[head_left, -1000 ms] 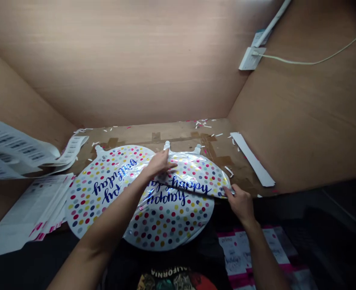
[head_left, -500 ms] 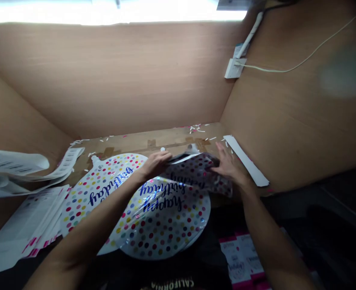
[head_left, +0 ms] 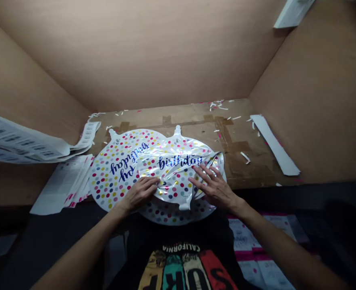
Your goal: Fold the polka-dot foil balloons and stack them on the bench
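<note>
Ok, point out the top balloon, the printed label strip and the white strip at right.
Top balloon point(head_left: 174, 176), head view: dotted face, near its middle.
Printed label strip point(head_left: 22, 139), head view: its printed face.
White strip point(head_left: 274, 145), head view: midway along its length.

The right hand point(head_left: 216, 187) covers part of the creased white foil balloon with coloured dots point(head_left: 174, 177). A round, dotted white foil balloon point(head_left: 166, 216) beneath it is mostly hidden. Left of the creased one, a white paper barcode strip point(head_left: 23, 141) exits the frame; far above right, a boxy white fitting point(head_left: 292, 14) is cut off.

Workshop: cardboard-topped bench point(head_left: 262, 169), label strips point(head_left: 23, 139)
</note>
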`<state>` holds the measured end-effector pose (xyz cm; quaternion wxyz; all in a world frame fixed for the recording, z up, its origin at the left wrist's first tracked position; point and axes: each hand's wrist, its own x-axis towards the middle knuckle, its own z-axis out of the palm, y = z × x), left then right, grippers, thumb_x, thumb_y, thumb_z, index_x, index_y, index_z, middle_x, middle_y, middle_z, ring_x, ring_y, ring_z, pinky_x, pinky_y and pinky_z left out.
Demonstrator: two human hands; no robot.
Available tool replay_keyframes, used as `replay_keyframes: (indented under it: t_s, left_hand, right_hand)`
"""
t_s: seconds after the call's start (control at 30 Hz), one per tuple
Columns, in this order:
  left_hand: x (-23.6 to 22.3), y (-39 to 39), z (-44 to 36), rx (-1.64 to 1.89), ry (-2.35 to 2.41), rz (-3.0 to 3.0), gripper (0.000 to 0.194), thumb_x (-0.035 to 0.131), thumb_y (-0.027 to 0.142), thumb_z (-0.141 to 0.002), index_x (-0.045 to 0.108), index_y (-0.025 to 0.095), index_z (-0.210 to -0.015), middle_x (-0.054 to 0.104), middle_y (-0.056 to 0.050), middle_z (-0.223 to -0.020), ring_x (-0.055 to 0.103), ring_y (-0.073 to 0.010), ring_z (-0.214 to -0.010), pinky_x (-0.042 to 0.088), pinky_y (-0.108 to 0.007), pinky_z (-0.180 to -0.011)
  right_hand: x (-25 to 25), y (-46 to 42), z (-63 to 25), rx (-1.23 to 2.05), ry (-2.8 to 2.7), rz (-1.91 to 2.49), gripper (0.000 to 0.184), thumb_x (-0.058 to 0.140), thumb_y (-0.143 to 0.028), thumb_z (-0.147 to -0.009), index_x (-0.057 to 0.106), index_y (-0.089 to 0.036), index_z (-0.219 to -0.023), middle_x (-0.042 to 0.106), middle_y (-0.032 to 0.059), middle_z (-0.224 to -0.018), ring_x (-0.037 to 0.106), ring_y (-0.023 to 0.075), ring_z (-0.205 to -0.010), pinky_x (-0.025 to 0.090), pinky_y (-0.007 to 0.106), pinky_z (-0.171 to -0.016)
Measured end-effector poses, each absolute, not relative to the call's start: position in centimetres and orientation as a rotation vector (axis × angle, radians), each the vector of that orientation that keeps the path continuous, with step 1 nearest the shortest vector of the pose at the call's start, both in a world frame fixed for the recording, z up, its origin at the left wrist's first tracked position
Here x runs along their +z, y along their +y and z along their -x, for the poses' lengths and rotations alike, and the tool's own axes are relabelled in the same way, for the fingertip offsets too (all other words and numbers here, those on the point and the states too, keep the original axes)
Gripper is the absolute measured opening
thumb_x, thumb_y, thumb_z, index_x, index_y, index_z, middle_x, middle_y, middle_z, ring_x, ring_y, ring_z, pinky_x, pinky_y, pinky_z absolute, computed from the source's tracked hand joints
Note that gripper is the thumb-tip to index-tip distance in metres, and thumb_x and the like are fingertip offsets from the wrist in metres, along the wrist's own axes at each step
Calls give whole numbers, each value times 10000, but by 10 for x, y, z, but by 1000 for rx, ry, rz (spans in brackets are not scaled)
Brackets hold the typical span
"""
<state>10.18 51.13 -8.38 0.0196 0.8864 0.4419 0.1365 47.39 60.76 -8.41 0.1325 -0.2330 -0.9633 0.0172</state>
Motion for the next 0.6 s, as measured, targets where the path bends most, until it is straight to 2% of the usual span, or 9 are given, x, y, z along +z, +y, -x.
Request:
replay_keyframes:
  t_s: [0.07,0.1,0.2,0.27,0.33,0.43,0.5,0.6]
  left_hand:
    - [-87,512,-103,415,1368,-2723,307,464,124,-1032,699,204,-1213,636,-123,-1452,579,-263,-1352,499,-461,-1099]
    - [-87,515,-103,398,1361,-2714,326,468,130,-1033,689,215,-1257,616,-119,-1480,560,-267,-1378,494,-468,-1109]
    - [-92,522,-100,363,1356,-2704,364,497,159,-1030,665,248,-1340,594,-100,-1513,527,-278,-1417,486,-487,-1122]
    - [-97,524,-98,369,1369,-2700,371,515,174,-1025,659,258,-1356,603,-92,-1504,528,-281,-1417,484,-491,-1124]
    - [-102,525,-95,376,1372,-2705,374,525,182,-1020,652,253,-1365,604,-92,-1503,526,-282,-1415,485,-488,-1122]
    - [-102,525,-95,384,1357,-2734,363,530,185,-1014,657,238,-1350,608,-92,-1499,524,-289,-1409,482,-488,-1118]
    - [-98,527,-96,390,1354,-2744,375,523,171,-1000,664,244,-1340,619,-88,-1484,535,-288,-1392,481,-488,-1115]
    - [-91,530,-98,394,1380,-2735,427,514,164,-974,659,255,-1366,614,-94,-1486,542,-292,-1375,483,-486,-1106]
  right_hand:
    - [-75,609,-466,69,-2840,669,844,675,-100,-804,446,-319,-1586,311,120,-1702,270,398,-1552,167,634,-1223]
    - [-69,611,-463,76,-2867,658,793,678,-112,-811,486,-307,-1555,350,119,-1683,293,391,-1540,163,623,-1227]
    - [-54,617,-460,61,-2971,624,376,659,-189,-891,683,-222,-1265,620,148,-1413,502,345,-1355,233,571,-1201]
    - [-47,621,-465,33,-3028,665,209,685,-302,-924,698,-191,-1101,699,137,-1151,594,313,-1138,328,534,-1120]
    - [-41,625,-470,40,-3027,727,334,719,-481,-916,681,-181,-1056,691,120,-1029,596,292,-997,392,486,-1013]
    - [-29,635,-464,56,-2884,820,502,616,-658,-947,680,-173,-1058,676,138,-1081,574,300,-1031,396,454,-976]
    - [-24,649,-451,40,-2715,989,491,538,-615,-1007,683,-164,-1134,660,164,-1166,555,314,-1106,389,448,-1003]
    - [-30,683,-435,37,-2484,1372,399,495,-391,-1046,635,-168,-1346,632,196,-1239,544,333,-1146,410,447,-991]
